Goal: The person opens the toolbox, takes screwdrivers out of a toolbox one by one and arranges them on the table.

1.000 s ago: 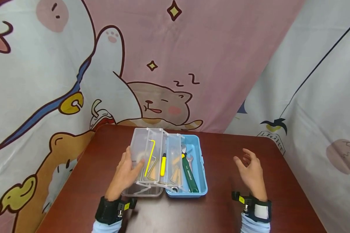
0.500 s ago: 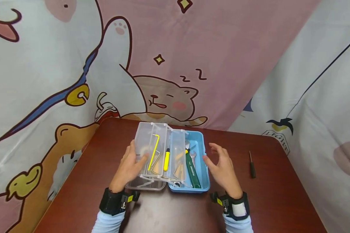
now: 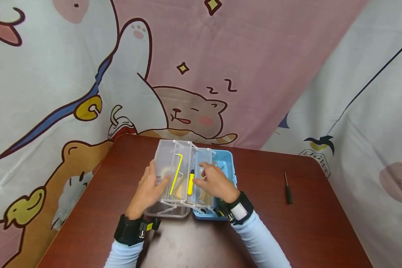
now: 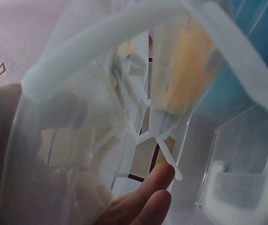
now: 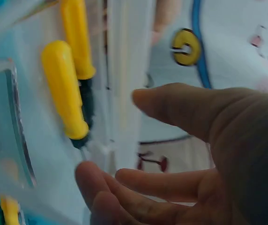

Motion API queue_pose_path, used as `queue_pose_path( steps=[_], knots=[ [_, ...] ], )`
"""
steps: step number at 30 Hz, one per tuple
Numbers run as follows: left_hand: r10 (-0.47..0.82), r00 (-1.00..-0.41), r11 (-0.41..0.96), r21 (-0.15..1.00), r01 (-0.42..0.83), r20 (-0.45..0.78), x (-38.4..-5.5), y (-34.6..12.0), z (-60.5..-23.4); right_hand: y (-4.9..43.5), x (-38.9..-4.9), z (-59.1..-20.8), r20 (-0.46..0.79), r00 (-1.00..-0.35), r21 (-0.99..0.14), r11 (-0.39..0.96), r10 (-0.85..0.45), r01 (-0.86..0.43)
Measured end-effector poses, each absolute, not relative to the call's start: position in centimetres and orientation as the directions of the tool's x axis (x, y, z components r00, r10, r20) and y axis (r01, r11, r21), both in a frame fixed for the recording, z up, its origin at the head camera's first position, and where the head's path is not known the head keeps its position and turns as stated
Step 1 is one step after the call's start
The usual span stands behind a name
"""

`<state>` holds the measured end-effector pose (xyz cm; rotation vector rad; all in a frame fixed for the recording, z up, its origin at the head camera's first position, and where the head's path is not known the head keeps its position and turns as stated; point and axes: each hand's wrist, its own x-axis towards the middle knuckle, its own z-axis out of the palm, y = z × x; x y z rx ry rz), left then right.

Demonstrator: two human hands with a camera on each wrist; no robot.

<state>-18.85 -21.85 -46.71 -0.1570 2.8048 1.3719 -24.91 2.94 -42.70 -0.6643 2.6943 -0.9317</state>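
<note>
Apparently at a reaching step, the right hand [image 3: 217, 181], thumb and fingers spread, hovers near the yellow-handled tool [image 3: 191, 183] beside the clear tray's [image 3: 164, 154] right edge, the left hand [image 3: 149, 190] gripping its left edge; a pinch seems called for.

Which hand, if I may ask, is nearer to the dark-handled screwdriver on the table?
The right hand, over the clear trays, left of the screwdriver; the left hand is farther left, holding the trays' outer edge.

PLACE: curtained spot, room type unclear | cartoon-print cloth [image 3: 261, 56] | reddish-brown table [image 3: 261, 167]
</note>
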Motion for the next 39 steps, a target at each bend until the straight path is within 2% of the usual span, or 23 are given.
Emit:
queue_pose_path(
  steps=[5, 9, 13, 24, 29, 35, 39],
  knots=[
    [-0.079, -0.994, 0.605, 0.789, -0.104, -0.070, -18.7, -21.7, -46.8, 0.5, -26.4, -43.2, -0.178, -0.860, -0.480, 0.805, -0.478, -0.348],
    [-0.077, -0.994, 0.610, 0.786, -0.104, -0.072, -18.5, -21.5, -46.8, -0.5, -26.6, -43.5, -0.210, -0.872, -0.400, 0.853, -0.441, -0.335],
    [-0.071, -0.996, 0.619, 0.780, -0.092, -0.061, -18.5, -21.4, -46.7, -0.9, -26.7, -43.5, -0.210, -0.880, -0.375, 0.867, -0.425, -0.329],
    [-0.076, -0.996, 0.618, 0.782, -0.083, -0.045, -18.7, -21.7, -46.5, -0.9, -26.7, -42.8, -0.231, -0.836, -0.329, 0.848, -0.498, -0.414],
    [-0.080, -0.996, 0.615, 0.784, -0.086, -0.047, -18.7, -21.9, -46.7, -0.8, -26.7, -42.4, -0.244, -0.842, -0.276, 0.867, -0.481, -0.415],
    [-0.077, -0.996, 0.607, 0.790, -0.082, -0.044, -18.6, -22.0, -46.8, 0.0, -27.0, -41.7, -0.244, -0.831, -0.337, 0.847, -0.500, -0.411],
    [-0.077, -0.996, 0.607, 0.790, -0.089, -0.053, -18.6, -22.1, -46.8, 0.9, -27.1, -40.6, -0.218, -0.865, -0.407, 0.847, -0.452, -0.341]
  ],
)
